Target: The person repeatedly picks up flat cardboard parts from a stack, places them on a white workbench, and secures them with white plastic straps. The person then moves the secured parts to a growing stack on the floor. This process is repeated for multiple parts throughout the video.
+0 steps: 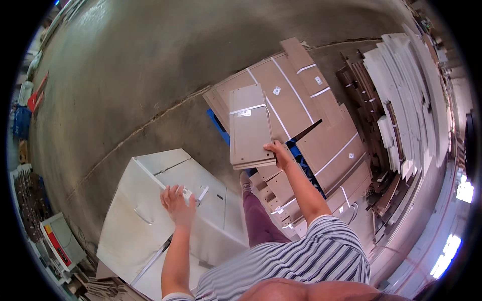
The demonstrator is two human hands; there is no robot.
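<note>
My right hand [279, 154] grips the lower right edge of a strapped bundle of beige panels [249, 131]. The bundle stands out over a pallet load, tilted, with a white strap and a label around its middle. My left hand [176, 204] has its fingers spread at the upper edge of a large white cabinet-like box [135, 215]. Whether its fingertips press on that edge, I cannot tell. A small white label or tag [188, 193] shows beside my left fingers, and a white handle-like piece [203, 193] is just right of it.
Beige strapped panels [321, 150] lie stacked on a blue pallet [217, 123] ahead and to the right. Beyond them lean long white boards [396, 90] and dark brown boards [359, 85]. At the far left stands a grey machine [65, 241] with a red panel. Concrete floor [150, 65] stretches ahead.
</note>
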